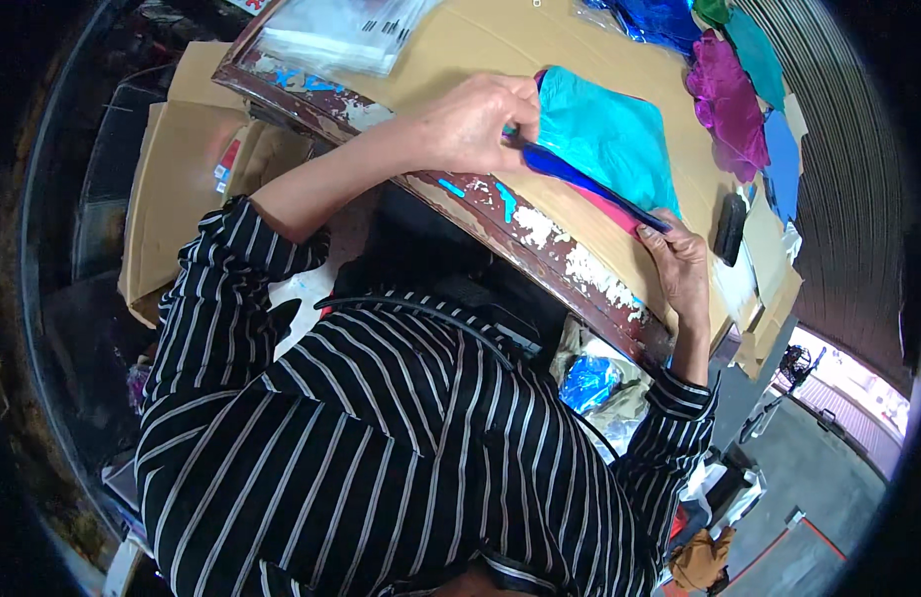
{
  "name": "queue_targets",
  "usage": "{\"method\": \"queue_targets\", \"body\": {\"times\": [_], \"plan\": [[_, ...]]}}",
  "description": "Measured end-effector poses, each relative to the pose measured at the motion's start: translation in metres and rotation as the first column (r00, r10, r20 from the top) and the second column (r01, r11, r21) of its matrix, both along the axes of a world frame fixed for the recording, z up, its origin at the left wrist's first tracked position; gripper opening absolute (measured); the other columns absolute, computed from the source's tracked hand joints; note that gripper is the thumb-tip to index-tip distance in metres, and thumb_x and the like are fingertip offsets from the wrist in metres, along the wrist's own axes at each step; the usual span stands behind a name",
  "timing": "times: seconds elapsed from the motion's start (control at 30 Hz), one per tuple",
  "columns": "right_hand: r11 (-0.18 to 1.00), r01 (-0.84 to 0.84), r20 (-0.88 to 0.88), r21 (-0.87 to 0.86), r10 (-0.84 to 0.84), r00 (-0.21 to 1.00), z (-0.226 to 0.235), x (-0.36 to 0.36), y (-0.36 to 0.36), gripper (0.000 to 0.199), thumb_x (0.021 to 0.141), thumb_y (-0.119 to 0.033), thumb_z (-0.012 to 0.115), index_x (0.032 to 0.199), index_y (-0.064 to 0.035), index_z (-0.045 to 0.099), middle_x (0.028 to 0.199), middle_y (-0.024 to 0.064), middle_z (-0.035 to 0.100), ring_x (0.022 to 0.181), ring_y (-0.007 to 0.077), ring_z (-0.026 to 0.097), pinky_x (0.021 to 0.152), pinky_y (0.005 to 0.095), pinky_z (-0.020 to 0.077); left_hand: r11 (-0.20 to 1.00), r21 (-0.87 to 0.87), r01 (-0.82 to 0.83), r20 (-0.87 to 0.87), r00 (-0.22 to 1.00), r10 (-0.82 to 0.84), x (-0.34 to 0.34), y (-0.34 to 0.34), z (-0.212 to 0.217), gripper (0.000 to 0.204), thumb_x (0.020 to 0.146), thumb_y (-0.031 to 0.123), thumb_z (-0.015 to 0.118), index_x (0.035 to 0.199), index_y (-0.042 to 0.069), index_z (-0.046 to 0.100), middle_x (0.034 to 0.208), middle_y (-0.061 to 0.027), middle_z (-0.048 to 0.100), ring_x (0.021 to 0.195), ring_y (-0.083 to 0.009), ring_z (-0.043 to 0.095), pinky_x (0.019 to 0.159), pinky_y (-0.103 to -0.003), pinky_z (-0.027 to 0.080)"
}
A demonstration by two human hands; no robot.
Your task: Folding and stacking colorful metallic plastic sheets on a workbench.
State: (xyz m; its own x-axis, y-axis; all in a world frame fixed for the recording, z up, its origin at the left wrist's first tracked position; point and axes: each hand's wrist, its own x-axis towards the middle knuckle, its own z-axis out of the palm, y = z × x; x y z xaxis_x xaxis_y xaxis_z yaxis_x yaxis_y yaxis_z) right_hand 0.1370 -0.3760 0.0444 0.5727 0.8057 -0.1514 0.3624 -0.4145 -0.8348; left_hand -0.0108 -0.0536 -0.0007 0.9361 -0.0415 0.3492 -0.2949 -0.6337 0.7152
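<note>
A shiny turquoise foil sheet (610,129) lies on the cardboard-topped table in front of me. Along its near side runs a dark blue folded edge (580,177), with a strip of pink (612,209) showing under it. My left hand (480,124) pinches the blue edge at its left end, thumb and fingers closed. At the other end my right hand (676,261) grips the same edge, thumb on top. Whether the blue, pink and turquoise layers are one piece or several stacked sheets, I cannot tell.
Clear plastic bags (331,35) lie at the table's far left. Magenta foil (727,104), blue foil (654,22) and teal foil (757,60) sit at the far right, with a black brush-like object (728,229) nearer. The worn table edge (540,239) is close to me; a cardboard box (182,189) stands left.
</note>
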Motion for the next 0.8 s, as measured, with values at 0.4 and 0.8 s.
{"method": "queue_targets", "body": {"times": [0.4, 0.8], "plan": [[0.956, 0.278, -0.146, 0.096, -0.263, 0.954, -0.002, 0.014, -0.024, 0.028, 0.101, -0.016, 0.069, 0.116, 0.0069, 0.071, 0.093, 0.0021, 0.071, 0.082, 0.0072, 0.06, 0.079, 0.0236, 0.0503, 0.997, -0.04, -0.07, -0.069, 0.995, 0.067, 0.005, -0.005, -0.006, 0.033, 0.086, 0.018, 0.084, 0.078, -0.001, 0.058, 0.084, -0.0056, 0.058, 0.077, -0.0165, 0.056, 0.071, -0.031, 0.045], [0.906, 0.37, 0.295, 0.205, -0.418, 0.859, -0.045, -0.027, -0.022, 0.018, 0.087, -0.013, 0.083, 0.094, 0.0013, 0.077, 0.073, 0.0059, 0.064, 0.065, 0.0098, 0.054, 0.062, 0.0268, 0.0442, 0.994, -0.087, -0.071, -0.068, 0.996, 0.065, 0.004, -0.005, -0.003, 0.032, 0.088, 0.017, 0.083, 0.078, -0.001, 0.058, 0.085, -0.0019, 0.058, 0.076, -0.0113, 0.052, 0.069, -0.027, 0.042]]}}
